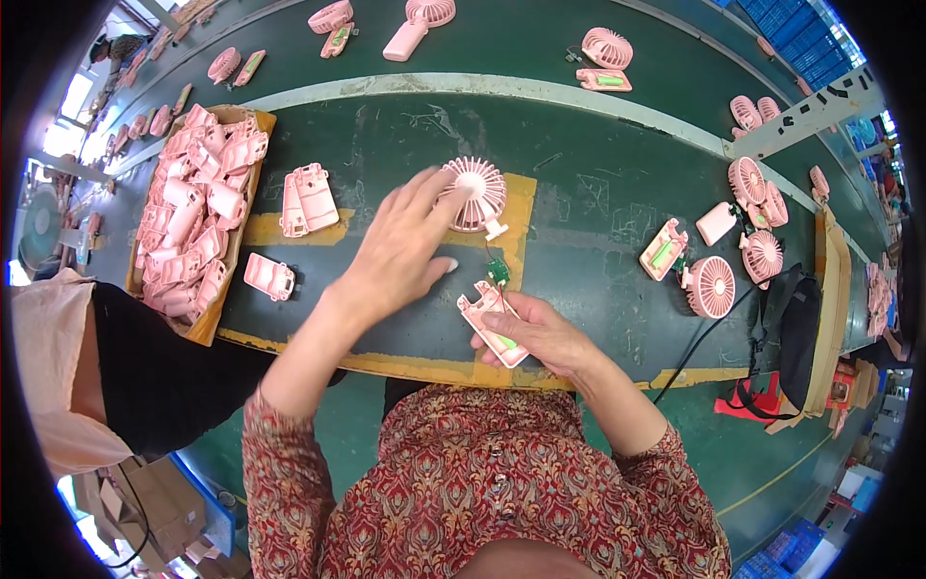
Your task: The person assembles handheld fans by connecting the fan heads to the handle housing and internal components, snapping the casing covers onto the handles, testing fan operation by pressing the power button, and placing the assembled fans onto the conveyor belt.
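Note:
My left hand (395, 241) is stretched over the worktable, thumb apart, its fingertips on or just above the left side of a round pink fan head (482, 203). Whether they touch it I cannot tell. Closer to me, my right hand (542, 334) grips a pink fan handle shell (479, 307) with the hollow side up. Inside the shell shows part of a green battery (507, 342). A small green circuit board (498, 271) hangs on thin wires between the shell and the fan head.
Left stands a carton (253, 183) heaped with pink shells; loose shells (311, 201) lie beside it. On the right are several fan heads (712, 288) and an open handle with battery (664, 250). A conveyor belt (502, 48) carrying fan parts runs behind. Another person's dark sleeve (164, 357) is at left.

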A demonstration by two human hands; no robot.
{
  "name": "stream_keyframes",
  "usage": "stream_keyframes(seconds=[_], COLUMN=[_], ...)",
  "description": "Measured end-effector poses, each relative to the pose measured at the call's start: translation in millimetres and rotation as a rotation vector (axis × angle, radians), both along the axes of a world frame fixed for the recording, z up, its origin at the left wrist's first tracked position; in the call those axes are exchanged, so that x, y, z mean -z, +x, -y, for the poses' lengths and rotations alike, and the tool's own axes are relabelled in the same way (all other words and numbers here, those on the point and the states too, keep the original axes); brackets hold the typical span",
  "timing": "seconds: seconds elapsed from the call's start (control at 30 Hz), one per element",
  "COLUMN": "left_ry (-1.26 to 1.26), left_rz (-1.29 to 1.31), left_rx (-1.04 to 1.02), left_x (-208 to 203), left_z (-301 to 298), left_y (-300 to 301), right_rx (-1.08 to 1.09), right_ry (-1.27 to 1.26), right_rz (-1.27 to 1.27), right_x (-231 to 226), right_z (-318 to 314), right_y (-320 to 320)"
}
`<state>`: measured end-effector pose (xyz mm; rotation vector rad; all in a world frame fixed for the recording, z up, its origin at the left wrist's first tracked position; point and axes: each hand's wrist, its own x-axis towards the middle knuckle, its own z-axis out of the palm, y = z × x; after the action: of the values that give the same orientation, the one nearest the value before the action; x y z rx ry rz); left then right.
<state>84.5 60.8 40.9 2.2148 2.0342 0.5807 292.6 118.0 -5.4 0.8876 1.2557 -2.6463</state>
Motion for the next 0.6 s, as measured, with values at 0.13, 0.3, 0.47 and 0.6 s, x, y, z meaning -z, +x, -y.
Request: stream_keyframes(seconds=[0.13,0.3,0.47,0.6], left_ry=[-0.032,-0.144,-0.201,-0.359], left_rz=[-0.069,-0.149,0.055,0.238], left_rx=[0.157,0.201,0.105,-0.002], left_x=[25,-3,-10,-12], left_z=[-30,-27,1,21], left_y=[-7,-4,3,1], right_rx=[-0.180,-0.155,0.014,0.177], right_ry=[0.122,0.277,0.901,1.097], right_rz=[0.032,0.101,0.375,0.391], right_x=[-8,-10,-20,-8], right_z=[-1,-14,-33,-47], right_y=[6,22,32,41])
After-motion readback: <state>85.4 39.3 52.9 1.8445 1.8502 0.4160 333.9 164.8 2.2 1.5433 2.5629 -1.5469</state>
